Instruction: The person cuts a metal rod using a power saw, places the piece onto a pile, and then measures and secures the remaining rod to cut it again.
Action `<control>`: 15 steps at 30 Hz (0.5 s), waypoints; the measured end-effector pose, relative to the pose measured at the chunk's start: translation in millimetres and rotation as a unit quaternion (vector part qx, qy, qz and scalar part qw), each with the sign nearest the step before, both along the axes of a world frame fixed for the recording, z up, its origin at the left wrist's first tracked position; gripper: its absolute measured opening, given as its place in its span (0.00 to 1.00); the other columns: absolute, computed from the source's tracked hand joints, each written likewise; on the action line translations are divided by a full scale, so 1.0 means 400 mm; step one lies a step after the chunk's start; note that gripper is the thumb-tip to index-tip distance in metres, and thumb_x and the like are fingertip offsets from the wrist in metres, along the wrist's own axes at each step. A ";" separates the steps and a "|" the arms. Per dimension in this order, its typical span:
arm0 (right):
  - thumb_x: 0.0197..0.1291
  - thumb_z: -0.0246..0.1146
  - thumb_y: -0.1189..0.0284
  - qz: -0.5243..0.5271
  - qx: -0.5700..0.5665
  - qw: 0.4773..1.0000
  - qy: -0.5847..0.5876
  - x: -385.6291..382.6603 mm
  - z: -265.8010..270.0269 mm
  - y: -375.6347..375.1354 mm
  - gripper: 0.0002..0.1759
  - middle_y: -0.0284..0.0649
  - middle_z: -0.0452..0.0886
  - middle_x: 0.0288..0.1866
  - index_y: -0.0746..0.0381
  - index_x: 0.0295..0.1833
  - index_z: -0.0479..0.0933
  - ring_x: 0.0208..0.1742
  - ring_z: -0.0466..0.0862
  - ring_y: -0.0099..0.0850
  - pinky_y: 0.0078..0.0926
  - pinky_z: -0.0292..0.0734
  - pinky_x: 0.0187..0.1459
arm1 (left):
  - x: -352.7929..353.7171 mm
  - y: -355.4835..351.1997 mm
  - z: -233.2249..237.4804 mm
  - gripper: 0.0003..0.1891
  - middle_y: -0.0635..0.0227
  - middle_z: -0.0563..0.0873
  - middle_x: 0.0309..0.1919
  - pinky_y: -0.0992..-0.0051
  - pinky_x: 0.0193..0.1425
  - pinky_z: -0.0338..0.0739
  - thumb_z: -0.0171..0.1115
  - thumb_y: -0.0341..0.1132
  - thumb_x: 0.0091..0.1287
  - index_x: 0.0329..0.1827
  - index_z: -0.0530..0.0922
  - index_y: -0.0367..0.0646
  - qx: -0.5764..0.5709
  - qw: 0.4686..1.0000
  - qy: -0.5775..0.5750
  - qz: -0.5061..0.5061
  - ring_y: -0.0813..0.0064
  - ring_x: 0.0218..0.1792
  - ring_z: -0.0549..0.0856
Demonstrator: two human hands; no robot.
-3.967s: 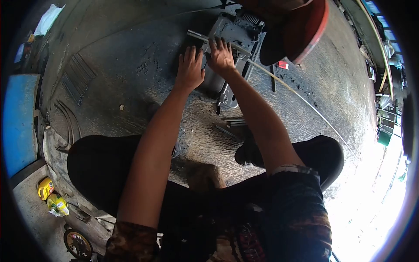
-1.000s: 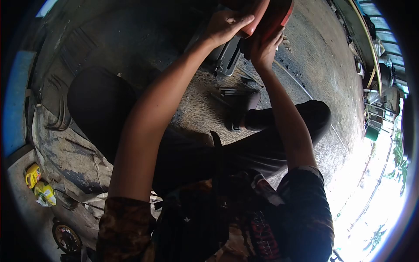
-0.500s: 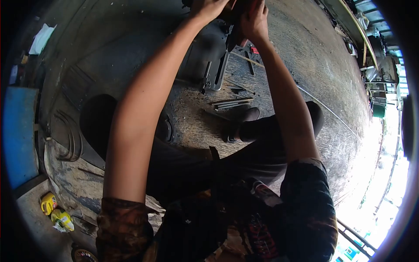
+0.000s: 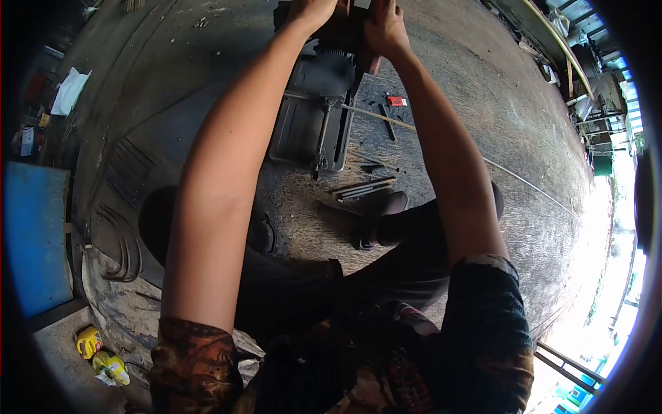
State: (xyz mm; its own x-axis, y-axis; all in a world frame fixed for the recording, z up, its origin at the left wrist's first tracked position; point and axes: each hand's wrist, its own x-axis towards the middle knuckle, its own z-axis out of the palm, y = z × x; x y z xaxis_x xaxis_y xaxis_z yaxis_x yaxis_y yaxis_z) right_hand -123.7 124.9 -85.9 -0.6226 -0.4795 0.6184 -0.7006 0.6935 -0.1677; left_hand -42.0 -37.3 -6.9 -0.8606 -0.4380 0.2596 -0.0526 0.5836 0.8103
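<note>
At the top edge of the head view, my left hand (image 4: 315,14) rests against the dark upper part of a machine; its fingertips are cut off by the frame. My right hand (image 4: 387,31) is beside it at a reddish-brown part (image 4: 374,63) of the same machine, with its fingers partly out of view. Below my hands stands the machine's flat metal base (image 4: 298,131), with a round dark disc (image 4: 329,74) and a screw rod with a clamp (image 4: 323,141) on it.
Several short metal bars (image 4: 365,188) lie near my foot. A red box (image 4: 396,101) and a dark flat bar (image 4: 388,122) are right of the base. A long thin rod (image 4: 531,185) crosses the floor. A blue panel (image 4: 38,234) and yellow containers (image 4: 88,342) are at left.
The view has shifted, so the base and floor items sit lower and show more fully. Both hands remain at the machine, a little further left in the frame.
</note>
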 end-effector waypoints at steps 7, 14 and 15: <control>0.66 0.47 0.75 -0.056 0.091 0.992 0.059 0.025 0.019 -0.007 0.40 0.69 0.34 0.79 0.67 0.79 0.36 0.79 0.44 0.63 0.56 0.54 0.71 | 0.040 0.014 0.032 0.52 0.48 0.87 0.43 0.59 0.53 0.78 0.43 0.83 0.55 0.44 0.85 0.33 -0.011 0.998 -0.057 -0.011 0.50 0.48 0.86; 0.65 0.56 0.67 0.025 -0.110 0.993 -0.023 0.083 0.010 0.040 0.41 0.70 0.53 0.73 0.60 0.79 0.45 0.69 0.65 0.65 0.51 0.66 0.66 | -0.027 0.028 -0.198 0.44 0.44 0.79 0.58 0.49 0.57 0.73 0.45 0.72 0.65 0.57 0.79 0.35 -0.028 0.992 0.094 0.074 0.50 0.62 0.76; 0.65 0.62 0.64 0.053 -0.264 0.953 -0.135 0.097 0.005 0.057 0.45 0.68 0.64 0.68 0.70 0.77 0.45 0.66 0.70 0.62 0.45 0.67 0.67 | 0.002 0.035 -0.203 0.44 0.44 0.79 0.58 0.49 0.57 0.73 0.45 0.72 0.65 0.57 0.79 0.35 -0.030 0.993 0.092 0.069 0.50 0.62 0.76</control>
